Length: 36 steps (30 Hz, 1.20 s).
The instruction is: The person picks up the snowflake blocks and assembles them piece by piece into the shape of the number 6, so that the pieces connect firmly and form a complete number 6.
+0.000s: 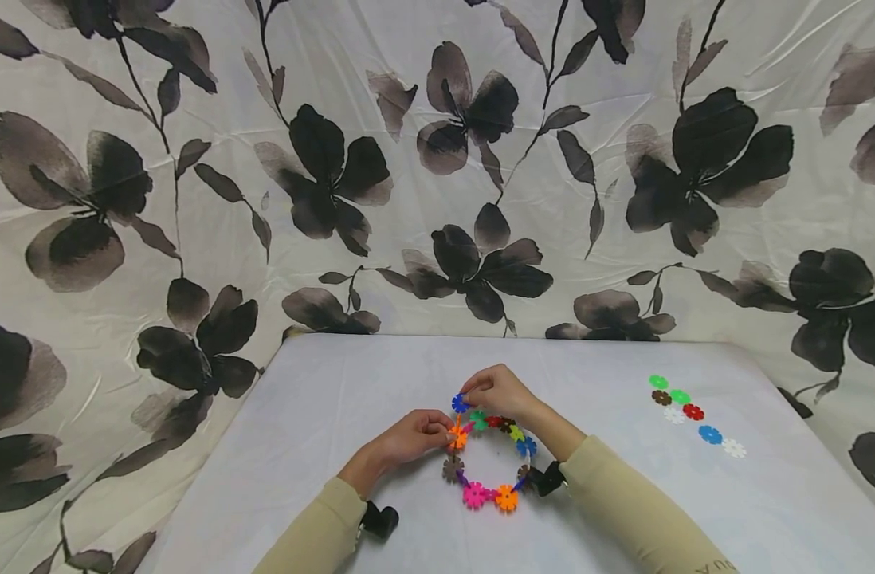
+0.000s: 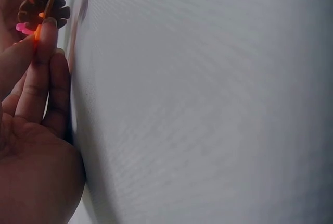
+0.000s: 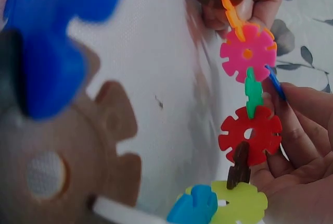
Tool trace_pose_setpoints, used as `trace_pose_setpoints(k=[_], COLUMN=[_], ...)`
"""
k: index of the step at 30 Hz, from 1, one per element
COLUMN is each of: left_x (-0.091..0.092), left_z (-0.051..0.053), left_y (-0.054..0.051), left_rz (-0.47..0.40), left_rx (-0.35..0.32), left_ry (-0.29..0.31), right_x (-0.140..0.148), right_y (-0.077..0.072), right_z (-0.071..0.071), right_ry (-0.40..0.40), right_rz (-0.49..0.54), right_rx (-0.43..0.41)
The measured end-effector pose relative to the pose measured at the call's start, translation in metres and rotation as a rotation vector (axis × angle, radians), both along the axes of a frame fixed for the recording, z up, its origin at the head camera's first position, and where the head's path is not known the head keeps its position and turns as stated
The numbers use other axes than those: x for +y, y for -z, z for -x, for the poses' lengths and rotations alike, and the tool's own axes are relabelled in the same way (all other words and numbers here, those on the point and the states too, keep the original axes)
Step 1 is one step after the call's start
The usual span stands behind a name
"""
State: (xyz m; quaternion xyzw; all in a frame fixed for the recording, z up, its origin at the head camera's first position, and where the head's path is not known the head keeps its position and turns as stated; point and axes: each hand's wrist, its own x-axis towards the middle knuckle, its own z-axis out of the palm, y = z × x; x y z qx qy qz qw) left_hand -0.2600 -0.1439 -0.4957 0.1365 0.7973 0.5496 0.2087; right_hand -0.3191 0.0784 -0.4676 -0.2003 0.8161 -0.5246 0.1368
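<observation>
A ring of linked notched plastic discs stands on the white table between the hands. My left hand (image 1: pixel 412 437) pinches an orange disc (image 1: pixel 457 436) on the ring's left side, above a brown disc (image 1: pixel 453 468). Between thumb and fingers of my right hand (image 1: pixel 500 393) is a blue disc (image 1: pixel 460 403) at the ring's upper left. In the right wrist view this blue disc (image 3: pixel 276 83) shows edge-on against the pink disc (image 3: pixel 248 53), beside a green one (image 3: pixel 253 94). The left wrist view shows the fingertips near a brown disc (image 2: pixel 44 13).
Several loose discs lie at the right of the table (image 1: pixel 588 383), among them a green (image 1: pixel 658 382), a red (image 1: pixel 692 412), a blue (image 1: pixel 710 434) and a white one (image 1: pixel 735 448). A floral cloth (image 1: pixel 409 48) hangs behind the table.
</observation>
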Motion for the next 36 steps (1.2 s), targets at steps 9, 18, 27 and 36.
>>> trace_pose_setpoints(k=[9, 18, 27, 36], left_x=[-0.001, -0.002, -0.002, -0.001], left_z=[0.001, 0.001, 0.000, 0.001], left_y=[0.001, 0.003, 0.004, 0.005], left_rz=[-0.003, -0.034, -0.060, -0.062], left_rx=[0.006, -0.008, 0.015, -0.008], left_ry=[0.003, 0.012, -0.018, -0.032], right_x=[0.003, 0.004, 0.004, 0.008], right_y=[-0.001, 0.000, -0.002, 0.002], right_z=[0.000, -0.002, -0.001, 0.007], right_ry=[-0.028, -0.032, -0.093, -0.184], right_rz=[0.005, 0.014, 0.038, 0.043], right_rx=[-0.036, -0.077, -0.058, -0.065])
